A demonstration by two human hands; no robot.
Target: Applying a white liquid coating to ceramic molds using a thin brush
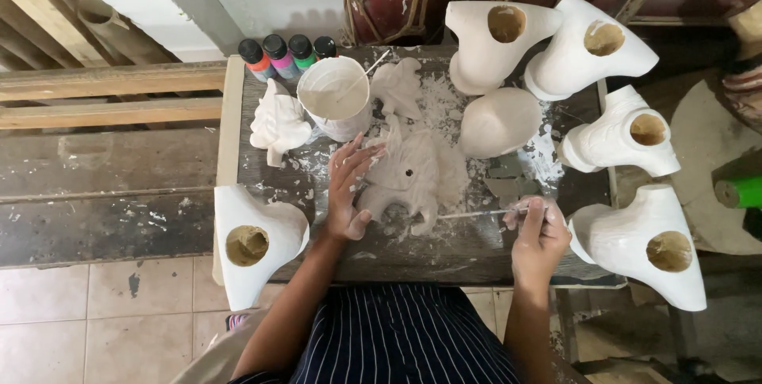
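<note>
Left hand (pixel 348 193) flat w/ fingers spread on white figurine (pixel 405 181) at surface (pixel 444 245) centre, right hand (pixel 538 235) grip pinching thin brush (pixel 476 213), tip by figurine, white cup (pixel 335 98) & paint bottles (pixel 287 54) behind, white hollow casts (pixel 623 134) around, tiled floor (pixel 95 312) below.

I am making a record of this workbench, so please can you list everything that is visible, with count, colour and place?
Figurine: one, white, table centre, under the left hand.
Hollow white casts: five with a round hole, one at the table's left front corner, four along the right side.
Rounded cast: one, white, right of centre.
Small figures: two, white, either side of the cup.
Cup: one, white, back centre.
Paint bottles: four, black caps, back left.
Table: one, dark wood, white-spattered.
Green roll: one, far right.
Left hand: rests on the figurine.
Right hand: fingers pinch a thin brush.
</note>
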